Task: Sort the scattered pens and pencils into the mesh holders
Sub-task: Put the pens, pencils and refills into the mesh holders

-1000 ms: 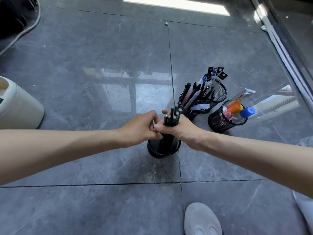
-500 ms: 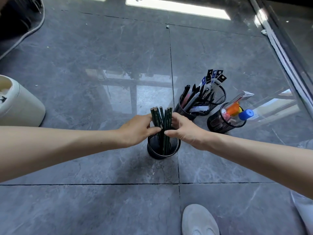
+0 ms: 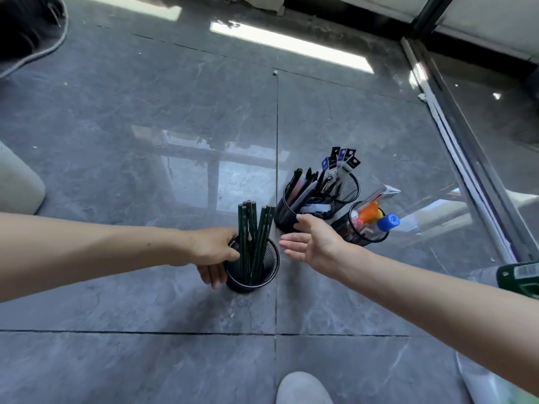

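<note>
My left hand (image 3: 213, 253) grips the nearest black round mesh holder (image 3: 248, 287) by its left wall, thumb at the rim and fingers curled down the outside; the tips of those fingers are partly hidden behind the mesh. The holder stands upright on the glossy grey tiled floor (image 3: 145, 112) and holds a bundle of dark green pencils (image 3: 242, 225), which lean apart in two loose groups above the rim. My right hand (image 3: 316, 243) is released, fingers straight and spread, palm turned toward the holder. It hangs just to the right of the holder without touching the holder or the pencils. Its thumb overlaps the front of a second black mesh holder (image 3: 281, 217) crammed with black pens (image 3: 303, 185); I cannot tell whether thumb and mesh touch. Behind that holder stands a third mesh holder (image 3: 348, 188) with packaged refills (image 3: 341, 158), and to the right a fourth mesh holder (image 3: 353, 234) with an orange marker (image 3: 369, 212) and a blue-capped one (image 3: 389, 221). A pale shoe toe (image 3: 303, 389) is cut off at the bottom edge, a white container (image 3: 17, 182) at the left edge, and a dark green object (image 3: 519, 278) at the right edge is too cropped to identify.
</note>
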Available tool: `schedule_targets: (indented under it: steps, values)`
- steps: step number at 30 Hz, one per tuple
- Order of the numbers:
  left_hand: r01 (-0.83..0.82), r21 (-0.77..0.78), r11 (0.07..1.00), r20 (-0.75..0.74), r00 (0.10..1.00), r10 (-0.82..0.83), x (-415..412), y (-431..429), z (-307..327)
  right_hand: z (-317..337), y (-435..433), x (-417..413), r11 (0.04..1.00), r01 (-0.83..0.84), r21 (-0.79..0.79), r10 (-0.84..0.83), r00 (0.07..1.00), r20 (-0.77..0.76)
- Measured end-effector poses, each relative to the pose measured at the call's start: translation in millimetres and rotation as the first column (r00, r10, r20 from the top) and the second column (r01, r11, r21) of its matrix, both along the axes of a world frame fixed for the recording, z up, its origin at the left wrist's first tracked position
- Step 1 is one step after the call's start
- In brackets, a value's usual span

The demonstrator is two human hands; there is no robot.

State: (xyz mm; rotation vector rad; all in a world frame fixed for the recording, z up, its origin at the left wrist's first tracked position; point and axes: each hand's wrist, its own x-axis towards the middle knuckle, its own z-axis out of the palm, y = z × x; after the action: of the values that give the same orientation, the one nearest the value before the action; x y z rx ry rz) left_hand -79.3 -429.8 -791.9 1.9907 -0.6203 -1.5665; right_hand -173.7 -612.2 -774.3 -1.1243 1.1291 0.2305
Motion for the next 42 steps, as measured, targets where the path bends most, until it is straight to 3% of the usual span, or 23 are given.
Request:
schedule_targets:
  steps: [4, 6, 8, 10, 12, 15, 17, 19, 24, 27, 35, 37, 40, 42]
  values:
    - [-0.006, -0.013, 1.000, 0.069, 0.998, 0.007, 3, 9, 3, 6, 9, 5, 0.961, -0.277, 0.018, 0.278, 0.957, -0.087]
    - [-0.048, -0.002, 0.999, 0.124, 0.991, 0.048, 6, 17, 7, 6, 17, 13, 0.911, -0.390, -0.134, 0.376, 0.919, -0.118]
    - [-0.073, 0.005, 0.997, 0.194, 0.978, 0.071, 12, 32, 16, 8, 27, 24, 0.866, -0.406, -0.293, 0.378, 0.914, -0.147]
    - [-0.030, 0.030, 0.999, 0.382, 0.924, 0.017, 24, 50, 29, 10, 34, 34, 0.868, -0.353, -0.349, 0.337, 0.935, -0.110]
    - [-0.054, 0.026, 0.998, 0.602, 0.798, 0.028, 38, 75, 43, 12, 37, 40, 0.903, -0.260, -0.342, 0.261, 0.964, -0.042]
    - [-0.279, -0.096, 0.956, 0.809, 0.537, 0.238, 59, 123, 60, 14, 45, 45, 0.942, -0.168, -0.290, 0.172, 0.985, -0.012]
    - [-0.480, -0.171, 0.860, 0.876, 0.326, 0.356, 69, 158, 70, 10, 56, 49, 0.948, -0.154, -0.279, 0.154, 0.988, -0.022]
    - [-0.646, -0.194, 0.738, 0.915, 0.151, 0.373, 75, 185, 75, 10, 65, 51, 0.955, -0.142, -0.261, 0.143, 0.990, -0.015]
    - [-0.765, -0.296, 0.572, 0.931, -0.096, 0.353, 82, 219, 75, 17, 82, 56, 0.958, -0.124, -0.258, 0.120, 0.992, -0.032]
    - [-0.786, -0.294, 0.544, 0.933, -0.113, 0.341, 89, 227, 73, 18, 89, 55, 0.958, -0.134, -0.252, 0.130, 0.991, -0.034]
    - [-0.745, -0.203, 0.636, 0.972, -0.075, 0.221, 98, 234, 57, 10, 89, 50, 0.958, -0.201, -0.206, 0.201, 0.979, -0.019]
    - [-0.720, -0.127, 0.683, 0.982, 0.005, 0.188, 94, 235, 52, 9, 89, 50, 0.961, -0.206, -0.185, 0.205, 0.978, -0.023]
    - [-0.628, 0.032, 0.777, 0.967, 0.216, 0.135, 90, 238, 44, 6, 88, 50, 0.957, -0.221, -0.187, 0.220, 0.975, -0.029]
    - [-0.601, 0.104, 0.792, 0.956, 0.282, 0.088, 90, 238, 39, 4, 86, 51, 0.958, -0.212, -0.191, 0.212, 0.977, -0.022]
